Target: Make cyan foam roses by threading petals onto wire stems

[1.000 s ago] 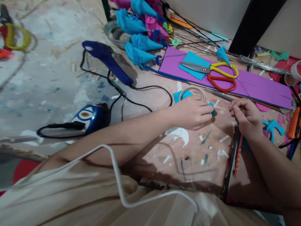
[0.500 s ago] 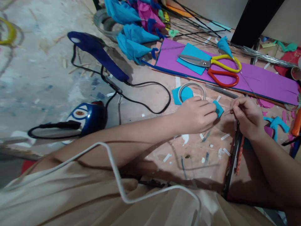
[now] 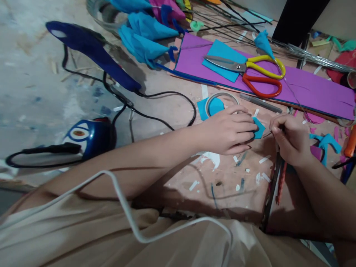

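Observation:
My left hand (image 3: 229,130) rests on the worktable and pinches a small blue foam piece (image 3: 259,128) between its fingertips. My right hand (image 3: 287,139) is closed around a thin stick or wire whose tip points at that piece. Just behind my left hand lies a roll of clear tape (image 3: 219,102) on a blue foam square. Scissors (image 3: 250,72) with yellow and red handles lie on a purple foam sheet (image 3: 306,92) further back.
A blue glue gun (image 3: 89,50) with a black cord lies at the left, a blue mask-like object (image 3: 86,137) nearer me. Blue and pink foam cones (image 3: 147,33) and thin black wires (image 3: 222,22) lie at the back. Foam scraps (image 3: 325,142) litter the right side.
The view has shifted, so everything sits lower and more to the left. My left hand has turned the blue foam piece slightly; both hands stay close together.

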`<state>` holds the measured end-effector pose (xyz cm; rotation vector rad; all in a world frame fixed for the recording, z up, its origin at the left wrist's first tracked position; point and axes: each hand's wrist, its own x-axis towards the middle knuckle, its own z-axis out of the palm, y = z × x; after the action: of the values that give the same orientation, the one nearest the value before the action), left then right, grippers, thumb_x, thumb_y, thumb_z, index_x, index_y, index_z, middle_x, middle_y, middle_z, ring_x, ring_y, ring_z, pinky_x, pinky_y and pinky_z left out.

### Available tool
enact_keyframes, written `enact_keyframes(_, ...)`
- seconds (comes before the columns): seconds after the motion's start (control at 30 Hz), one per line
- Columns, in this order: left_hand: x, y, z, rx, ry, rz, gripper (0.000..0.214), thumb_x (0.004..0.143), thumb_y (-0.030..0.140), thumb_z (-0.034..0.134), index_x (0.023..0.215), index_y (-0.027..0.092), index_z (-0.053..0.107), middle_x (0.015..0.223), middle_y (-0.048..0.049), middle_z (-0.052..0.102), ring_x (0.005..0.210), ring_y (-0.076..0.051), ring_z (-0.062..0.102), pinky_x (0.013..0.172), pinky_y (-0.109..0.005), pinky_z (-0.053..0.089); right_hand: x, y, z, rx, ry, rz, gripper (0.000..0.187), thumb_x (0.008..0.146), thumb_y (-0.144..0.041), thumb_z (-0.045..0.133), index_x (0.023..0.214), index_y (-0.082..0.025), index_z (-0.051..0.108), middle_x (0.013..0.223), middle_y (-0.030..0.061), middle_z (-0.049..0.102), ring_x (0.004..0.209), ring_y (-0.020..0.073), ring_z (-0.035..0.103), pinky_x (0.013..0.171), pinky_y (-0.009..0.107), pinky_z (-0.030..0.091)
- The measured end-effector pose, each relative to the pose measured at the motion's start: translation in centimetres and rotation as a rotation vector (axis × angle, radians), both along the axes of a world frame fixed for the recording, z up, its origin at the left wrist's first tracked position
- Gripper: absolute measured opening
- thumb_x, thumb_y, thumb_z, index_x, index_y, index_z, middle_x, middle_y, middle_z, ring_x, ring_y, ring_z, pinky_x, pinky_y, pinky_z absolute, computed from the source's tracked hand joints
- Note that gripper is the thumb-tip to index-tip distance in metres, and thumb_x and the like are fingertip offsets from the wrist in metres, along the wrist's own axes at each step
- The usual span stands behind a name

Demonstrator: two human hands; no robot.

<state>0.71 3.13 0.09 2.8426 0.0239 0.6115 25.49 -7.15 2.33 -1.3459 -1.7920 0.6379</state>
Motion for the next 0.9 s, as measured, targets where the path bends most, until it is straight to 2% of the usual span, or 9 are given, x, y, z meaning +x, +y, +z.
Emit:
enact_keyframes(0.17,0.29,-0.29,0.15,0.096,-0.136,0.013,0.035,0.114,0.045,0.050,0.115,0.019,0.073,0.130,-0.0105,0.084,0.126,-0.024,0.076,0.118,-0.048,0.052,-0.21,0.58,0.22,0.038,-0.056,0.073,0.022,0.109,-0.036,0.057,0.090,-0.026,0.058,0.087,0.0059,0.067,0.084,0.0257,0.066,0.076,0.045,0.051)
enact_keyframes(0.27,0.33,-0.36,0.07,0.113,-0.119,0.005,0.038,0.114,0.047,0.048,0.118,0.016,0.071,0.131,-0.0121,0.082,0.126,-0.024,0.076,0.120,-0.046,0.051,-0.27,0.71,0.22,0.030,-0.075,0.060,0.022,0.108,-0.036,0.056,0.089,-0.026,0.058,0.091,0.0076,0.068,0.091,0.0279,0.067,0.080,0.048,0.052)
enact_keyframes(0.4,0.16,-0.33,-0.22,0.084,0.007,0.016,0.047,0.112,0.057,0.047,0.126,0.019,0.070,0.137,-0.0145,0.079,0.130,-0.029,0.074,0.120,-0.051,0.049,-0.12,0.70,0.05,0.046,-0.101,0.014,0.020,0.108,-0.035,0.055,0.090,-0.026,0.058,0.097,0.0088,0.069,0.097,0.0290,0.068,0.084,0.050,0.052)
enact_keyframes(0.57,-0.03,-0.22,-0.11,0.043,0.042,-0.017,0.041,0.110,0.057,0.052,0.125,0.024,0.072,0.148,-0.0150,0.074,0.135,-0.031,0.071,0.125,-0.055,0.047,-0.09,0.70,-0.10,0.085,-0.101,-0.025,0.016,0.106,-0.029,0.055,0.091,-0.026,0.057,0.099,0.0084,0.070,0.095,0.0276,0.068,0.086,0.049,0.051)
enact_keyframes(0.9,-0.06,0.23,-0.61,-0.045,-0.050,-0.040,0.039,0.107,0.057,0.061,0.115,0.022,0.077,0.144,-0.0170,0.077,0.139,-0.032,0.071,0.126,-0.058,0.050,-0.68,0.67,-0.50,0.005,-0.109,0.001,0.016,0.106,-0.032,0.057,0.092,-0.025,0.059,0.112,0.0116,0.069,0.106,0.0297,0.067,0.095,0.052,0.051)
